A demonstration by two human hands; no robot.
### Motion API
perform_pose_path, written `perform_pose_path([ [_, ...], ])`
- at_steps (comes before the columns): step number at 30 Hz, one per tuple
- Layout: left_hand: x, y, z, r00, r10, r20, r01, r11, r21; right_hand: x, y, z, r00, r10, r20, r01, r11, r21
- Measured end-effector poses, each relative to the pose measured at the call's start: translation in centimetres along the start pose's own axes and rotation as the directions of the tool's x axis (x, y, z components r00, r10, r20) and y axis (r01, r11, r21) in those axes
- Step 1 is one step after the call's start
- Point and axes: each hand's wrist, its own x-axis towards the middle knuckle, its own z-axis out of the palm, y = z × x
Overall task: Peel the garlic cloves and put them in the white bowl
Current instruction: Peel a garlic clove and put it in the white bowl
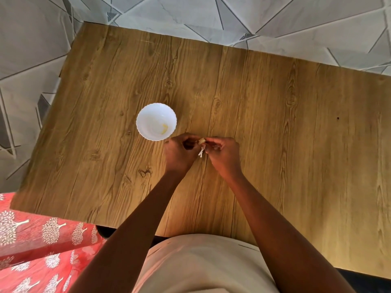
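Presently, both hands are seen held together above the middle of a wooden table [275, 123], just beside a white bowl [148, 112]. The left hand [179, 153] is curled, its fingers closed round a garlic clove [202, 141], of which only a small pale tip is visible between the two hands. The right hand [224, 154] is likewise curled, its fingertips pinched on the same clove from the other side. A thin strip of white skin [201, 152] is seen hanging down from the clove between the hands; whether it is held by a finger or merely attached to the clove cannot be told. Both forearms are extended from the bottom edge of the picture and converge toward the clove.

The bowl is placed on the table to the left of the hands and slightly farther from the person, its scalloped rim close to the left hand's knuckles. A small yellowish piece [164, 129] is noted inside the bowl near its right wall; its nature cannot be confirmed at this size.

A pale garment [201, 265] worn by the person is seen at the bottom centre. A red cloth with a white tree pattern [42, 240] is recorded at the lower left, beside the table's near corner. A grey floor with dark angular lines [275, 15] is visible beyond the table's far edge and to its left.
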Motion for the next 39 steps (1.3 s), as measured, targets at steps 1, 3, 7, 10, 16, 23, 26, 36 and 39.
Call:
perform_pose_path([
  [1,-0.3,0.0,-0.1,1.0,0.013,-0.017,-0.013,1.0,0.005,0.1,0.0,0.0,1.0,-0.004,-0.009,0.004,1.0,0.009],
  [3,-1.0,-0.3,-0.3,0.998,0.009,-0.057,-0.008,1.0,0.016,0.4,0.0,0.0,0.999,-0.033,-0.017,0.033,0.999,0.004],
  [7,-2.1,-0.6,-1.0,0.985,-0.161,-0.063,0.153,0.981,-0.119,0.4,-0.3,0.4,0.99,-0.139,-0.016,0.134,0.977,-0.167],
  [10,-2.3,-0.6,-1.4,0.978,-0.193,-0.082,0.18,0.974,-0.141,0.4,-0.2,0.5,0.99,-0.138,-0.02,0.132,0.973,-0.191],
  [16,-2.7,-0.6,-1.8,0.976,-0.21,-0.055,0.199,0.967,-0.157,-0.7,0.0,0.6,0.956,-0.292,-0.007,0.283,0.931,-0.23],
  [23,-4.6,-0.2,-2.7,0.958,-0.284,0.035,0.272,0.863,-0.425,-2.2,0.0,0.5,0.923,-0.357,0.142,0.374,0.919,-0.121],
  [26,-5.6,-0.1,-2.4,0.95,-0.307,0.062,0.3,0.84,-0.453,-3.4,0.1,0.0,0.945,-0.302,0.127,0.312,0.948,-0.065],
  [36,-7.9,-1.2,-1.8,0.926,-0.372,0.062,0.351,0.792,-0.5,-5.8,0.6,-0.1,0.971,-0.126,0.201,0.14,0.989,-0.055],
  [39,-8.0,-0.9,-2.1,0.898,-0.436,0.06,0.39,0.725,-0.568,-6.1,0.0,0.2,0.978,-0.121,0.172,0.128,0.991,-0.026],
])
